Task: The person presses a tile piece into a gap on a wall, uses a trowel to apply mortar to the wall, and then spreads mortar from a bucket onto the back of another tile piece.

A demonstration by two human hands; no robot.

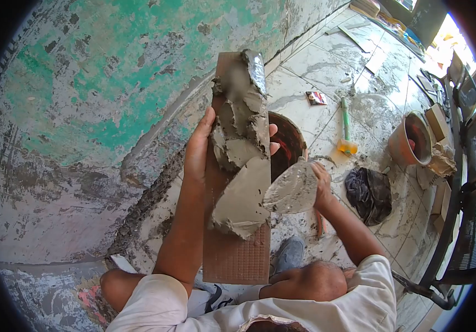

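Observation:
My left hand (198,148) grips a long brown tile strip (236,261) from beneath, thumb along its left edge and fingertips showing past its right edge. The strip's gridded back faces up. Wet grey mortar (242,193) covers its middle and upper part in thick, uneven lumps, while the lower end is bare. To the right, my right hand (322,187) is closed around a trowel (291,189), whose handle is mostly hidden. Mortar coats the trowel blade, and its tip is right by the strip's edge. Behind the strip stands a bucket (303,131), partly covered by it.
A worn green-and-grey wall (99,83) rises on the left. On the marble-patterned floor lie a green-handled mallet (346,124), a small red packet (316,98) and a black plastic bag (368,196). Another bucket (405,141) and stacked chairs (473,221) stand on the right.

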